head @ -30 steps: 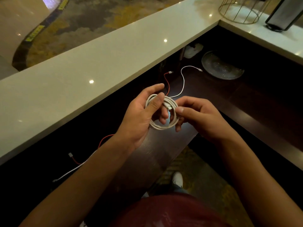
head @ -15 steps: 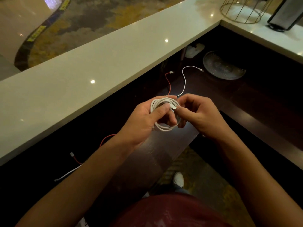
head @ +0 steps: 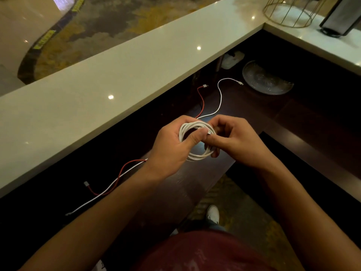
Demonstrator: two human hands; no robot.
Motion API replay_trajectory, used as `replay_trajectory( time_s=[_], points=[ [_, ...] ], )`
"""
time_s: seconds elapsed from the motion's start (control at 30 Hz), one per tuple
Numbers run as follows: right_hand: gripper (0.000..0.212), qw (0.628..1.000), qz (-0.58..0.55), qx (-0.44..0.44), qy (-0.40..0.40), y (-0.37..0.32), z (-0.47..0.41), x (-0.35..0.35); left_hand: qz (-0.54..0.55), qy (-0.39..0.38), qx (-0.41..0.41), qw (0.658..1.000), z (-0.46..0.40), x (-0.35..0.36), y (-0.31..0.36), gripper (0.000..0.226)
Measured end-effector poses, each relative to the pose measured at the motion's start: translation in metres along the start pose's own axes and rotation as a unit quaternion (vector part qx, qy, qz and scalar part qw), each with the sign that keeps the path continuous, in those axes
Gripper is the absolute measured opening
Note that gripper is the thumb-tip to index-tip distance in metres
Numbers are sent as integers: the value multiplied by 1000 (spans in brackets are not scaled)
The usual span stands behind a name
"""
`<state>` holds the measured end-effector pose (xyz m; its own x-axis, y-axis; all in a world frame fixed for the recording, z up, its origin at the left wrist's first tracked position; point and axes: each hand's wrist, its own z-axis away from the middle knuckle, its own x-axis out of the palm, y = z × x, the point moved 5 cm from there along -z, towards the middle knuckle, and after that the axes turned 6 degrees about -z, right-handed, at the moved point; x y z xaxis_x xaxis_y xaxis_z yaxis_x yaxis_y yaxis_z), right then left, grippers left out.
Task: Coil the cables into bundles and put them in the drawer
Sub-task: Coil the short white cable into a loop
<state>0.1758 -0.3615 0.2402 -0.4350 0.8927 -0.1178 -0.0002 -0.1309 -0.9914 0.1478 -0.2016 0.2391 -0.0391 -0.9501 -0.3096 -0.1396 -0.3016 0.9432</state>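
A white cable coil (head: 195,156) of several loops hangs between both hands above the dark desk. My left hand (head: 172,151) grips its left side, thumb pressed across the loops. My right hand (head: 237,142) pinches the cable's plug end against the coil's top right. A loose white cable (head: 220,94) and a red cable (head: 202,102) lie stretched on the desk beyond my hands; both run under my left arm and reappear at the lower left. No drawer shows in this view.
A pale stone counter (head: 117,79) runs diagonally above the dark desk (head: 254,114). A glass plate (head: 265,79) and a white object (head: 232,58) sit under the counter corner. On top stand a gold wire basket (head: 289,12) and a dark stand (head: 340,18).
My left fingers have closed tighter around the coil. My right hand has brought the plug end up onto the coil's top.
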Motion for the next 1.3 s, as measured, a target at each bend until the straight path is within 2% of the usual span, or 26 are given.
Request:
replay_trajectory(
  time_s=[0.1, 0.23, 0.5, 0.6, 0.73, 0.87, 1.03, 1.13, 1.3],
  points=[
    [26, 999, -26, 12, -40, -5, 1, -2, 63, -11, -36, 997, -4, -5, -5, 17],
    [36, 999, -17, 10, -47, -1, -1, 4, 116, -33, -52, 991, -5, -7, -10, 21],
    [25, 1000, 3, -9, -1, 9, -6, 5, 162, -33, -84, 983, 0, -7, -19, 23],
    [20, 1000, -12, -8, 11, 10, -6, 0, 154, -31, -102, 982, 3, -14, -26, 26],
    [14, 999, -25, -6, 26, 13, -6, -4, 72, -30, -101, 992, 5, -23, -36, 22],
    [28, 999, -31, 0, 29, 20, -8, -1, 78, -18, -100, 992, 9, -26, -39, 22],
    [31, 1000, -12, 2, 28, 36, -5, 5, 79, -9, -111, 991, 24, -23, -49, 45],
    [37, 999, -33, 16, 26, 52, 1, 6, 80, -6, -118, 990, 36, -16, -58, 45],
    [37, 998, -37, 36, -34, 83, 8, 5, 72, 33, -154, 985, 59, 4, -73, 43]
  ],
)
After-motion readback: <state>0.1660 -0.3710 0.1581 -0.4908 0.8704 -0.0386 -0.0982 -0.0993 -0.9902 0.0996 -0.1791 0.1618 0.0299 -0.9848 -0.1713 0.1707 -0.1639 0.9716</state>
